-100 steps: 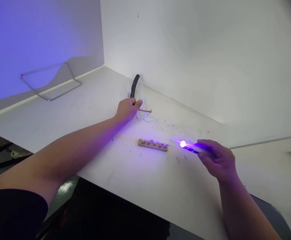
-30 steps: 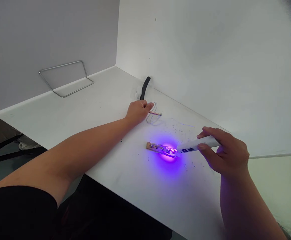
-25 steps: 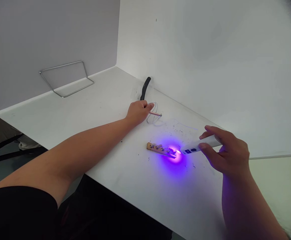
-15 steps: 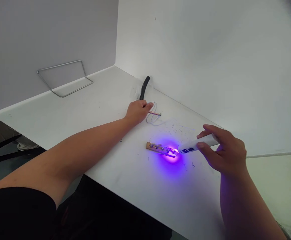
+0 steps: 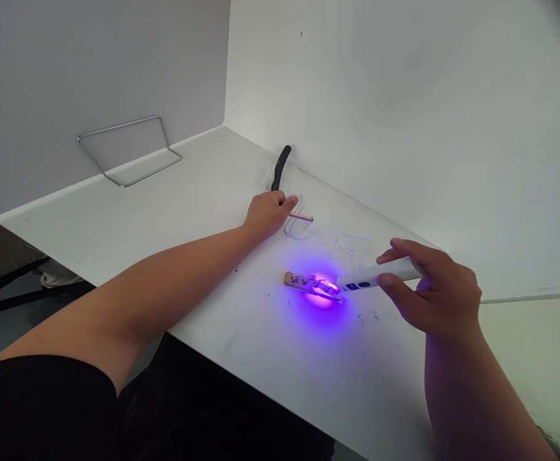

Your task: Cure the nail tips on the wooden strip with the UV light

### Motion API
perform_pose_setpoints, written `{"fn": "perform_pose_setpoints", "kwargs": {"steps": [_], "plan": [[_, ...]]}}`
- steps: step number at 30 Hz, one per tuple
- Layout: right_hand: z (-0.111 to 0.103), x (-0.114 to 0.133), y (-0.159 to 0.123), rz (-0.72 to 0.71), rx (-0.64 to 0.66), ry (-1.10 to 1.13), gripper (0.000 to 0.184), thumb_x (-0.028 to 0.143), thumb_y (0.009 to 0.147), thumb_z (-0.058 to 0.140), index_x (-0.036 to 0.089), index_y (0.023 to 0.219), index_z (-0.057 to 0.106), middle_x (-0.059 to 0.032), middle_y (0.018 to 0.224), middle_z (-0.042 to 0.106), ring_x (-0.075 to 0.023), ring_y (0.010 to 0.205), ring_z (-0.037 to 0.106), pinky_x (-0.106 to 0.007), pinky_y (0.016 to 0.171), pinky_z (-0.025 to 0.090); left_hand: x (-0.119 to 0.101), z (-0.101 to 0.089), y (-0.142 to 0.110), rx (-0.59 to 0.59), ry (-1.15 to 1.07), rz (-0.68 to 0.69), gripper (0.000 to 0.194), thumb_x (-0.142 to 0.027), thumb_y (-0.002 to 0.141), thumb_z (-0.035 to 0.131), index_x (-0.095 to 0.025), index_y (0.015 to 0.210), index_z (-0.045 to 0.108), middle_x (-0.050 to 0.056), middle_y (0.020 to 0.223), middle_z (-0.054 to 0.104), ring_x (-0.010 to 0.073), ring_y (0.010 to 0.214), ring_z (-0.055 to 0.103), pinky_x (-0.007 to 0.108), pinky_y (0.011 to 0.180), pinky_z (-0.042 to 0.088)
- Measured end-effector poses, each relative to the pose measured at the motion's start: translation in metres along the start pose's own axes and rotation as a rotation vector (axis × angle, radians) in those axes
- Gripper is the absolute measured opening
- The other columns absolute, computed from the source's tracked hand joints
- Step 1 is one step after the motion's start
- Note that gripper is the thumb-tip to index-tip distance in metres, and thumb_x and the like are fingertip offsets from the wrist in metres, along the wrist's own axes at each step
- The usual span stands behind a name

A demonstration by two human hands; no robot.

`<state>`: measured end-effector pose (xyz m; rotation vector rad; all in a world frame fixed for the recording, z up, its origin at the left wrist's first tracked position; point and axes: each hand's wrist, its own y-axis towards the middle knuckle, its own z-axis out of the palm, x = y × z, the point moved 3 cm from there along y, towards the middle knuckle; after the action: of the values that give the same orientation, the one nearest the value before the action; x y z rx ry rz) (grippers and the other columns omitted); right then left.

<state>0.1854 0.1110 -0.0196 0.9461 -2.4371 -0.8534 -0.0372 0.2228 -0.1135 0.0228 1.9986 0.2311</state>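
My right hand is closed round a white handheld UV lamp. The lamp's tip points left and throws violet light over a narrow wooden strip lying on the table. Several small round metal pieces stand along the strip, with small clear pieces about them; the glare hides the right end. Farther back, my left hand rests near the table surface, its fingers closed on a thin pinkish metal rod with a rounded tip. A loop of thin white cord lies beside that hand.
Behind my left hand lies a black curved handle, by some clear plastic. A bent metal wire frame leans on the grey panel at the left. The white table meets a white wall at the back, and small dark specks dot its surface.
The lamp's tip has moved slightly left along the strip, and the violet glow has shifted left with it. My left hand keeps its hold on the rod.
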Motion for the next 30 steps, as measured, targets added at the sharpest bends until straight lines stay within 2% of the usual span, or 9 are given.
{"fn": "perform_pose_setpoints", "kwargs": {"steps": [4, 10, 14, 20, 25, 30], "plan": [[0.001, 0.004, 0.002, -0.006, 0.007, -0.020, 0.047, 0.022, 0.068, 0.066, 0.027, 0.112, 0.053, 0.0012, 0.073, 0.065, -0.0126, 0.054, 0.061, -0.027, 0.049, 0.053, 0.001, 0.001, 0.001, 0.002, -0.001, -0.002, 0.042, -0.049, 0.075, 0.044, -0.017, 0.050, 0.032, -0.002, 0.048, 0.033, 0.0096, 0.049, 0.031, 0.026, 0.048, 0.022], [0.004, 0.002, 0.002, 0.030, -0.025, -0.037, 0.051, 0.025, 0.067, 0.067, 0.029, 0.115, 0.050, 0.0001, 0.075, 0.066, -0.0151, 0.057, 0.062, -0.030, 0.050, 0.052, 0.001, 0.001, 0.002, 0.007, 0.031, -0.005, 0.041, -0.049, 0.076, 0.042, -0.018, 0.050, 0.033, -0.002, 0.048, 0.034, 0.0102, 0.050, 0.032, 0.026, 0.049, 0.021], [0.006, 0.002, 0.002, 0.025, 0.004, -0.039, 0.051, 0.027, 0.067, 0.067, 0.028, 0.115, 0.050, 0.0009, 0.075, 0.066, -0.0145, 0.057, 0.062, -0.029, 0.050, 0.052, 0.000, 0.001, 0.001, 0.018, 0.035, -0.011, 0.041, -0.049, 0.076, 0.041, -0.018, 0.051, 0.035, -0.001, 0.049, 0.036, 0.0104, 0.051, 0.034, 0.026, 0.049, 0.021], [0.008, 0.001, 0.003, 0.037, -0.005, -0.044, 0.052, 0.025, 0.068, 0.066, 0.029, 0.117, 0.048, 0.0005, 0.076, 0.066, -0.0152, 0.060, 0.063, -0.029, 0.051, 0.052, 0.000, 0.001, 0.001, 0.010, 0.046, -0.008, 0.042, -0.050, 0.076, 0.042, -0.018, 0.050, 0.032, -0.002, 0.048, 0.034, 0.0102, 0.050, 0.032, 0.026, 0.048, 0.021], [0.011, 0.002, 0.002, 0.039, -0.003, -0.004, 0.055, 0.024, 0.067, 0.067, 0.029, 0.118, 0.048, 0.0006, 0.077, 0.066, -0.0143, 0.058, 0.061, -0.029, 0.050, 0.050, 0.000, 0.002, 0.002, 0.008, 0.042, -0.005, 0.042, -0.049, 0.076, 0.043, -0.017, 0.050, 0.031, -0.002, 0.048, 0.033, 0.0096, 0.049, 0.031, 0.026, 0.048, 0.021], [0.014, 0.003, 0.004, 0.075, -0.043, -0.057, 0.054, 0.026, 0.066, 0.068, 0.030, 0.116, 0.048, 0.0011, 0.078, 0.066, -0.0126, 0.052, 0.059, -0.028, 0.047, 0.049, 0.000, 0.002, 0.002, 0.002, 0.050, 0.000, 0.042, -0.049, 0.076, 0.043, -0.018, 0.050, 0.032, -0.002, 0.048, 0.033, 0.0099, 0.049, 0.031, 0.026, 0.048, 0.021]]}}
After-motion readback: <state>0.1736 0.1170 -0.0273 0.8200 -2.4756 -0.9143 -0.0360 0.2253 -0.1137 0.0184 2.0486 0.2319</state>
